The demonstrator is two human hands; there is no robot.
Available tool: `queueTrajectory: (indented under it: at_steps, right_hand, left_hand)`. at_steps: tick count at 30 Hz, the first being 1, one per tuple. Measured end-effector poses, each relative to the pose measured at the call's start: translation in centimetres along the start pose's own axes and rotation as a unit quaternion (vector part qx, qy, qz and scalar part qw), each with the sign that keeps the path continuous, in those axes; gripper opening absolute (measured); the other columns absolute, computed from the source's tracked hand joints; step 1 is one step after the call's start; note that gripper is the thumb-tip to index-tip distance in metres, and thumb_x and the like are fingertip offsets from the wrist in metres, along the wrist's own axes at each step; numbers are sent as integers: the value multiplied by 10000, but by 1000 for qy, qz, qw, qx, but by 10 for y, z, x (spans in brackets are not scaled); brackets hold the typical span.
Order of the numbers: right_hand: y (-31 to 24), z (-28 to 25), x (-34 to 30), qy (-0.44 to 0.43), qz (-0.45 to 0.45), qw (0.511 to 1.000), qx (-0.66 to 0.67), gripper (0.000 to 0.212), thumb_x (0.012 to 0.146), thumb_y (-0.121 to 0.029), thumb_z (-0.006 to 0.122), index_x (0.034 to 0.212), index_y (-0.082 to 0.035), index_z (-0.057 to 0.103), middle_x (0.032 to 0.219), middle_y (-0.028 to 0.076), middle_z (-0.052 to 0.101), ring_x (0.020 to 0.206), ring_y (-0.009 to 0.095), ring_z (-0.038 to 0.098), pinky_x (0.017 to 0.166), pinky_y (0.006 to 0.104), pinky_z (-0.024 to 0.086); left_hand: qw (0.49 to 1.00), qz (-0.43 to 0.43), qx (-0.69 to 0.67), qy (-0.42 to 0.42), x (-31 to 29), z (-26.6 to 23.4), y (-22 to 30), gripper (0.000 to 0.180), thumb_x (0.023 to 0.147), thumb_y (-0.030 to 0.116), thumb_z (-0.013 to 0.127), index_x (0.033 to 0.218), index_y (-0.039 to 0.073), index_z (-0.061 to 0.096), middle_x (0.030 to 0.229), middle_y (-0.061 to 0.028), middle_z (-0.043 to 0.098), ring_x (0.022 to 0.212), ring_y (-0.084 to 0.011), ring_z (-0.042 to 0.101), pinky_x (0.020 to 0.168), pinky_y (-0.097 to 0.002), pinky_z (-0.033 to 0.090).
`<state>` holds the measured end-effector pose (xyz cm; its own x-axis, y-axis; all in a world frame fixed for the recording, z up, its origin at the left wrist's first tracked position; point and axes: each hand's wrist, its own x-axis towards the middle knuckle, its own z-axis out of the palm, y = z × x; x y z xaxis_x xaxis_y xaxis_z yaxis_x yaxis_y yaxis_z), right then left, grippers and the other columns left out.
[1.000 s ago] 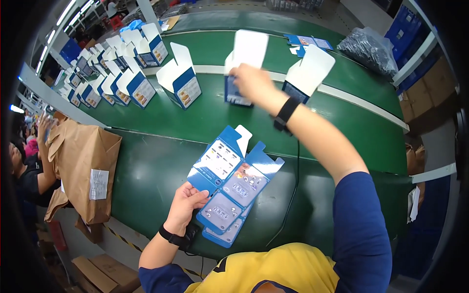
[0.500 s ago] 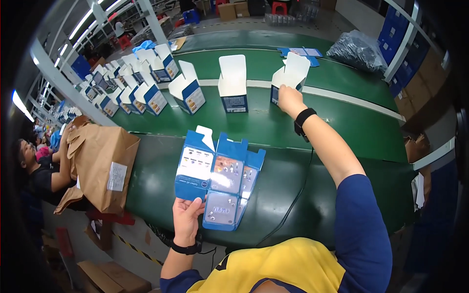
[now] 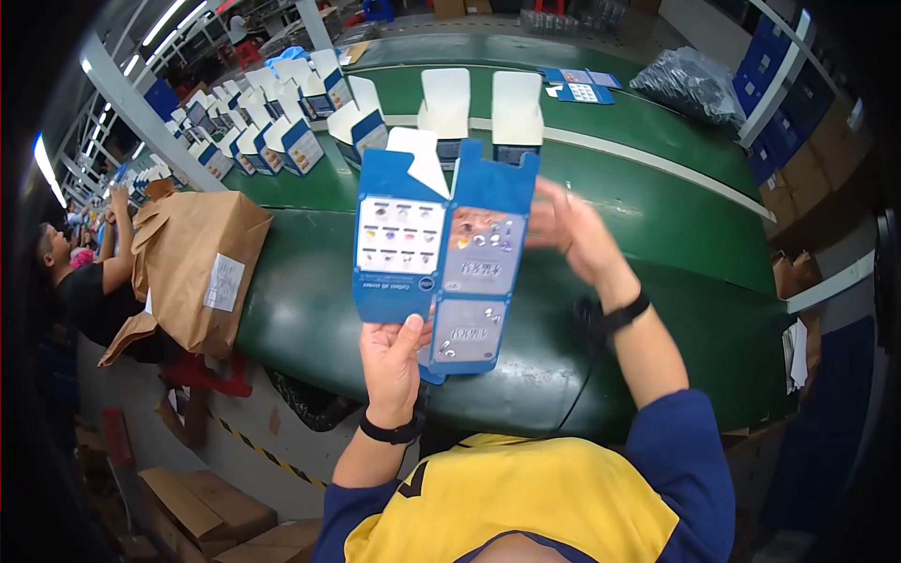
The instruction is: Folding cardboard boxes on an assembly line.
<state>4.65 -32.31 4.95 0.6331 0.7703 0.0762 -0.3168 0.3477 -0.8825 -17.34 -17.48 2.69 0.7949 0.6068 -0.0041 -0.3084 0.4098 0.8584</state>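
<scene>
My left hand [image 3: 392, 359] grips the lower edge of a stack of flat, unfolded blue cartons [image 3: 441, 253], held upright in front of me with their printed panels facing me. My right hand [image 3: 574, 233] is just right of the cartons' upper edge, fingers spread, touching or almost touching the top right flap. Both wrists wear black bands. Beyond the cartons, two folded-up blue and white boxes [image 3: 481, 111] stand with lids open on the green conveyor belt [image 3: 657, 188].
A row of several more open blue and white boxes [image 3: 282, 122] runs along the belt to the far left. A brown paper bag [image 3: 197, 267] hangs at the belt's left edge. A person in black [image 3: 89, 281] works at left. A dark plastic bag [image 3: 690, 84] and flat cartons [image 3: 577, 86] lie far right.
My right hand has come back from the box on the belt to the flat cartons. My left hand has lifted the cartons higher and closer to me.
</scene>
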Motion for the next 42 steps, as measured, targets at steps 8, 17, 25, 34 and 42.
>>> queueTrajectory:
  at_steps: [8, 17, 25, 34, 42]
  right_hand:
    - [-18, 29, -69, -61, -353, 794, -492, 359, 828, -45, 617, 1183, -2, 579, 1165, 140, 613, 998, 246, 625, 829, 289, 497]
    - [-2, 16, -70, -48, -360, 847, -388, 803, 673, -162, 793, 1355, -47, 385, 1301, 135, 492, 1118, 240, 541, 879, 309, 476]
    - [13, 10, -63, 112, -226, 967, 31, 1442, 405, -424, 918, 1462, -55, 9, 1429, 90, 299, 1243, 207, 398, 1014, 338, 355]
    - [-30, 5, -92, -70, -249, 933, -248, 1360, 372, -495, 895, 1433, -13, 193, 1410, 127, 341, 1311, 240, 328, 1082, 367, 254]
    - [-35, -1, -99, -132, -215, 945, -207, 1114, 559, -354, 878, 1414, -17, 248, 1389, 131, 379, 1310, 252, 336, 1081, 373, 253]
  left_hand:
    - [975, 220, 18, -35, 40, 57, 12, 690, 851, 200, 656, 1394, 35, 265, 1301, -150, 444, 1179, -195, 443, 993, -352, 360]
    - [971, 141, 135, -139, 36, 98, 13, 972, 768, 552, 662, 1425, 0, 205, 1386, -166, 350, 1258, -230, 367, 1056, -370, 276]
    - [883, 103, 150, -433, -15, 110, -30, 1001, 719, 361, 779, 1428, -26, 188, 1424, -172, 301, 1338, -275, 266, 1076, -361, 236]
    - [831, 268, 433, -223, 24, 41, -36, 1099, 640, 165, 812, 1443, 65, 67, 1301, -201, 407, 1212, -336, 424, 1044, -447, 294]
    - [799, 326, 418, -284, 34, 57, -30, 1101, 655, 108, 798, 1458, 240, 56, 1286, -217, 391, 1197, -401, 425, 979, -495, 368]
